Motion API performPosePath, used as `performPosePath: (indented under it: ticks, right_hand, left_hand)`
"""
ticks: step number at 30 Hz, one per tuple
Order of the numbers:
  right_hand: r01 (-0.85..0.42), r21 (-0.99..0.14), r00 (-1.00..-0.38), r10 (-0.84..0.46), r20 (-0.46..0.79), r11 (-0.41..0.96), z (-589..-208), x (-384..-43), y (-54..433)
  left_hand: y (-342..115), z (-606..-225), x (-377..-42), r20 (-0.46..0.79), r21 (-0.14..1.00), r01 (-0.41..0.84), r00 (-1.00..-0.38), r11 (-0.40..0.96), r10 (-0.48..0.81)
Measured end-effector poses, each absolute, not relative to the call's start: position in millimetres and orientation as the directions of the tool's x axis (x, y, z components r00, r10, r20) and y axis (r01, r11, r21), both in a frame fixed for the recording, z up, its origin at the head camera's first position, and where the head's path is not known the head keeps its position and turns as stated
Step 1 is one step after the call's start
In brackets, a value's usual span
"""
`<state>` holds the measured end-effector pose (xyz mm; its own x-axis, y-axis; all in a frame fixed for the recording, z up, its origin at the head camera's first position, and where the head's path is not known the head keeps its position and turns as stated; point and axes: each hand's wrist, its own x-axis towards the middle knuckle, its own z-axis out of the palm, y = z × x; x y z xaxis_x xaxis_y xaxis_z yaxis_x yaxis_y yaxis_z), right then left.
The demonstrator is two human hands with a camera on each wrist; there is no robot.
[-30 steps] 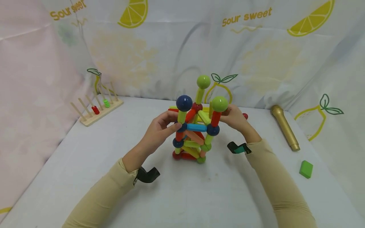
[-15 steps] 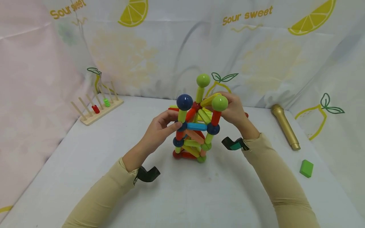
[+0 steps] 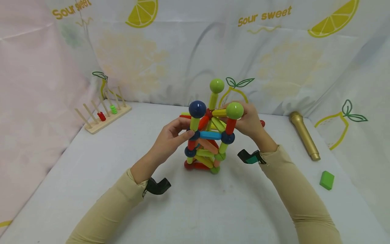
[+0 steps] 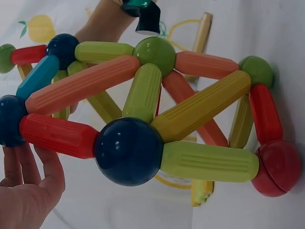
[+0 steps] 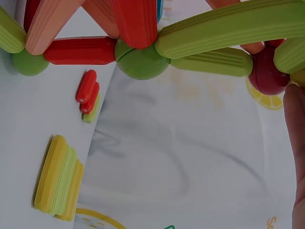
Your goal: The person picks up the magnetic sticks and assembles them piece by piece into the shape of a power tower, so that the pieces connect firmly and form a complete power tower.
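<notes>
A tower of coloured magnetic rods and balls (image 3: 210, 136) stands upright on the table. My left hand (image 3: 167, 140) grips a dark blue ball (image 4: 8, 120) at its upper left, thumb in front and fingers behind. At the tower's far right, my right hand (image 3: 248, 120) pinches a yellow rod (image 3: 219, 113), which lies level with one end at the back red ball (image 5: 267, 71). A light green ball (image 3: 235, 110) on a red rod hides the rod's other end and the fingertips. Another green ball (image 3: 217, 86) and a blue ball (image 3: 197, 109) top the other posts.
Behind the tower lie loose yellow and green rods (image 5: 58, 176) and red rods (image 5: 87, 88). A wooden peg rack (image 3: 109, 118) with red and green beads stands at the back left. A gold toy microphone (image 3: 305, 135) and green block (image 3: 327, 180) lie right.
My right hand has risen beside the tower, swinging the yellow rod from upright through a tilt to level against the back red ball. The left hand stays at its blue ball.
</notes>
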<state>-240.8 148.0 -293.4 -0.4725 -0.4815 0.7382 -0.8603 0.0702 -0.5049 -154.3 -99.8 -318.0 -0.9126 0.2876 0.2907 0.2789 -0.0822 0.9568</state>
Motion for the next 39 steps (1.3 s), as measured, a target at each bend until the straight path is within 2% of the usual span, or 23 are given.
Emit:
performPosePath:
  ticks: [12,18,21,24,27,29,31,34,39]
  right_hand:
    - [-0.910,-0.394,-0.396,-0.548,0.737,0.128,-282.6,-237.7,144.8]
    - [-0.945,-0.312,-0.306,-0.589,0.748,0.096,-278.6,-239.1,139.6]
    - [-0.953,-0.288,-0.287,-0.600,0.747,0.097,-278.6,-240.9,138.1]
    - [-0.941,-0.321,-0.319,-0.592,0.740,0.105,-280.6,-240.4,140.6]
    - [-0.899,-0.431,-0.399,-0.560,0.726,0.082,-284.9,-237.8,147.6]
    - [-0.843,-0.538,-0.457,-0.538,0.708,0.009,-287.4,-234.3,153.5]
    - [-0.775,-0.625,-0.489,-0.534,0.690,-0.098,-289.5,-230.3,159.5]
    - [-0.682,-0.695,-0.484,-0.573,0.661,-0.227,-290.9,-222.0,164.2]
    - [-0.670,-0.710,-0.481,-0.603,0.637,-0.216,-291.5,-209.6,160.4]
  left_hand:
    - [-100.8,-317.0,-154.3,0.285,0.959,0.274,-0.915,-0.076,0.286]
    - [-100.8,-316.3,-153.6,0.277,0.961,0.269,-0.919,-0.066,0.282]
    - [-100.7,-316.1,-153.4,0.276,0.961,0.267,-0.920,-0.068,0.279]
    - [-99.5,-316.1,-153.5,0.278,0.961,0.267,-0.917,-0.076,0.288]
    - [-98.1,-316.4,-153.7,0.281,0.960,0.268,-0.914,-0.082,0.294]
    - [-97.4,-316.7,-153.7,0.285,0.959,0.272,-0.913,-0.084,0.294]
    - [-97.1,-317.1,-153.8,0.289,0.957,0.275,-0.911,-0.087,0.295]
    - [-97.5,-317.8,-153.8,0.292,0.956,0.278,-0.909,-0.091,0.297]
    - [-99.1,-317.9,-154.0,0.288,0.958,0.277,-0.912,-0.080,0.291]
